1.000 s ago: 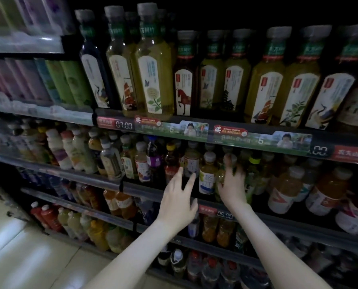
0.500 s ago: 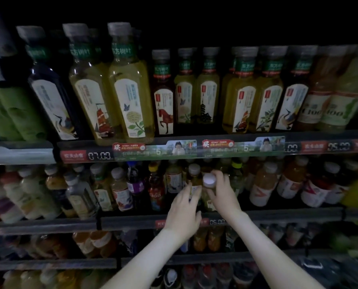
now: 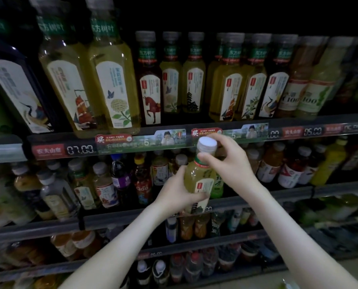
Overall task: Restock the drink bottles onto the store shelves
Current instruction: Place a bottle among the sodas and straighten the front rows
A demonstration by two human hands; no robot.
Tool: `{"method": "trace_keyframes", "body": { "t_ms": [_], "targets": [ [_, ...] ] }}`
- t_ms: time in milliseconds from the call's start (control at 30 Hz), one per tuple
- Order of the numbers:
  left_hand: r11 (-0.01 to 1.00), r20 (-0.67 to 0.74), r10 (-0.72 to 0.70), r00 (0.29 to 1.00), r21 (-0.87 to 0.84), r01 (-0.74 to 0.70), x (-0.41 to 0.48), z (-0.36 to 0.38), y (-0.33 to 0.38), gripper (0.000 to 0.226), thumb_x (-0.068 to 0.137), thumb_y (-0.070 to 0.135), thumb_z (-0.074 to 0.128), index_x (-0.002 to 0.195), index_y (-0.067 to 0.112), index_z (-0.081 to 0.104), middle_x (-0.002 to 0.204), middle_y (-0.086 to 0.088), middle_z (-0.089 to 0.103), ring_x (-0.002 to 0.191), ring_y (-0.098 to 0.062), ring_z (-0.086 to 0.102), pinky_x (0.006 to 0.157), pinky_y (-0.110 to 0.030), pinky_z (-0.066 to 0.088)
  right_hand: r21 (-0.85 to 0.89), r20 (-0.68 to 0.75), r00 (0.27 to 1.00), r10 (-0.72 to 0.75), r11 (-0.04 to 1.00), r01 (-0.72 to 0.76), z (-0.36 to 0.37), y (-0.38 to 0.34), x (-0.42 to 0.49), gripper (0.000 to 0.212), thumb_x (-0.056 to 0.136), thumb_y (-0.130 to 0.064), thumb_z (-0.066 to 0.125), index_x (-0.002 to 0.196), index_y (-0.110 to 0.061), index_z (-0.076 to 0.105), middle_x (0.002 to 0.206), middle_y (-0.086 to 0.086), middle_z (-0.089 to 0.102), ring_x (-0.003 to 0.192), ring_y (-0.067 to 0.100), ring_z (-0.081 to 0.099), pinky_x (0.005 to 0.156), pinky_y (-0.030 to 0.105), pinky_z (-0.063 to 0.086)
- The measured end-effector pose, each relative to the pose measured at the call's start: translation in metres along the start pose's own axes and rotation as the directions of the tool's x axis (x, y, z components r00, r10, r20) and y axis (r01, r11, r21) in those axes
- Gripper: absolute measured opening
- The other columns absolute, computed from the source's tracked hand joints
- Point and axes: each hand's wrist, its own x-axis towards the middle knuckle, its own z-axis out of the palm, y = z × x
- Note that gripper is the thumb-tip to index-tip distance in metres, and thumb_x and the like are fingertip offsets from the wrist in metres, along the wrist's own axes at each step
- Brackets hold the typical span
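Note:
A yellow-green tea bottle (image 3: 199,176) with a white cap and a pale label is held in front of the middle shelf (image 3: 257,200), out from the row of bottles. My left hand (image 3: 179,191) grips its lower body from the left, thumb across the label. My right hand (image 3: 229,161) pinches its neck just under the cap from the right. The bottle leans slightly left. Behind it stands a green-labelled tea bottle (image 3: 217,184) on the same shelf.
The top shelf (image 3: 226,136) carries tall tea bottles with a price strip along its edge, right above the held bottle's cap. Mixed small drink bottles crowd the middle shelf on both sides. Two lower shelves (image 3: 194,250) hold more bottles.
The right hand has pulled the bottle out from the middle shelf row and up toward me. The left hand has closed round its lower body. The view has moved closer.

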Motion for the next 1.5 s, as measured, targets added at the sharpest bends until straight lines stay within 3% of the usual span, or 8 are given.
{"method": "trace_keyframes", "body": {
  "t_ms": [100, 300, 467, 600, 733, 900, 1033, 1500],
  "targets": [
    [0.989, 0.015, -0.009, 1.0, -0.151, 0.011, -0.007, -0.013, 0.011, 0.06, 0.063, 0.043, 0.084, 0.113, 0.034, 0.052, 0.1, 0.012, 0.07, 0.089, 0.002, 0.066, 0.084, -0.028, 0.055, 0.171, 0.136, 0.989, 0.052, 0.982, -0.075, -0.011, -0.01, 0.012, 0.038, 0.089, -0.025, 0.065, 0.124, -0.031, 0.053, 0.116, -0.009, 0.063, 0.109, 0.005, 0.059, 0.092, 0.029, 0.051],
    [0.965, 0.0, -0.006, 1.0, -0.263, 0.005, -0.011, -0.042, 0.046, 0.07, 0.05, 0.053, 0.079, 0.112, 0.027, 0.059, 0.1, 0.007, 0.073, 0.09, -0.009, 0.07, 0.087, -0.039, 0.056, 0.213, 0.222, 0.967, 0.127, 0.961, -0.175, -0.015, -0.019, 0.017, 0.025, 0.095, -0.033, 0.051, 0.117, -0.027, 0.061, 0.104, -0.009, 0.069, 0.098, 0.004, 0.066, 0.077, 0.025, 0.057],
    [0.995, -0.167, 0.099, 0.981, 0.003, -0.1, -0.012, -0.064, 0.083, 0.058, 0.064, 0.049, 0.082, 0.113, 0.037, 0.055, 0.099, 0.016, 0.069, 0.091, 0.001, 0.065, 0.084, -0.031, 0.056, 0.294, 0.282, 0.951, 0.127, 0.932, -0.212, -0.025, -0.041, 0.021, 0.037, 0.08, -0.057, 0.056, 0.109, -0.035, 0.062, 0.097, -0.009, 0.072, 0.091, 0.011, 0.069, 0.079, 0.043, 0.059],
    [0.906, -0.285, 0.379, 0.88, 0.308, -0.29, -0.007, -0.07, 0.109, 0.063, 0.066, 0.051, 0.074, 0.122, 0.042, 0.046, 0.103, 0.017, 0.065, 0.093, -0.002, 0.059, 0.08, -0.029, 0.053, 0.204, 0.134, 0.988, 0.072, 0.974, -0.099, -0.024, -0.056, 0.021, 0.059, 0.064, -0.034, 0.085, 0.111, -0.04, 0.051, 0.096, -0.021, 0.068, 0.09, -0.009, 0.063, 0.075, 0.009, 0.05],
    [0.716, -0.205, 0.628, 0.751, 0.529, -0.455, 0.016, -0.081, 0.118, 0.069, 0.077, 0.052, 0.064, 0.137, 0.028, 0.041, 0.125, 0.009, 0.058, 0.118, -0.011, 0.05, 0.101, -0.039, 0.043, 0.15, -0.161, 0.981, -0.112, 0.979, 0.137, -0.02, -0.059, 0.03, 0.059, 0.063, -0.026, 0.084, 0.114, -0.02, 0.053, 0.101, -0.016, 0.064, 0.094, -0.007, 0.062, 0.078, 0.006, 0.047],
    [0.436, -0.334, 0.707, 0.623, 0.9, -0.013, 0.042, -0.101, 0.095, 0.079, 0.087, 0.07, 0.035, 0.151, 0.026, 0.025, 0.157, -0.011, 0.022, 0.145, -0.031, 0.012, 0.113, -0.058, -0.004, 0.019, -0.366, 0.905, -0.215, 0.971, 0.238, -0.014, -0.05, 0.057, 0.056, 0.069, -0.022, 0.084, 0.113, -0.014, 0.051, 0.103, -0.011, 0.061, 0.098, -0.013, 0.056, 0.082, 0.001, 0.041],
    [0.379, -0.413, 0.673, 0.614, 0.905, 0.194, 0.06, -0.104, 0.064, 0.087, 0.082, 0.052, 0.061, 0.152, 0.021, 0.021, 0.155, -0.019, 0.023, 0.144, -0.036, 0.008, 0.112, -0.059, -0.011, -0.037, -0.334, 0.937, -0.104, 0.995, 0.098, -0.002, -0.04, 0.076, 0.079, 0.07, -0.031, 0.082, 0.135, -0.013, 0.04, 0.125, 0.003, 0.059, 0.115, 0.016, 0.057, 0.092, 0.018, 0.045],
    [0.323, -0.43, 0.703, 0.567, 0.903, 0.284, 0.07, -0.102, 0.045, 0.061, 0.089, 0.037, 0.042, 0.146, 0.014, 0.036, 0.15, -0.017, 0.036, 0.144, -0.03, 0.016, 0.114, -0.057, -0.007, -0.286, -0.266, 0.963, -0.051, 0.958, -0.028, 0.02, -0.041, 0.126, 0.084, 0.082, -0.046, 0.067, 0.145, -0.02, 0.019, 0.128, 0.014, 0.048, 0.116, 0.033, 0.051, 0.091, 0.047, 0.049]
  ]
}}
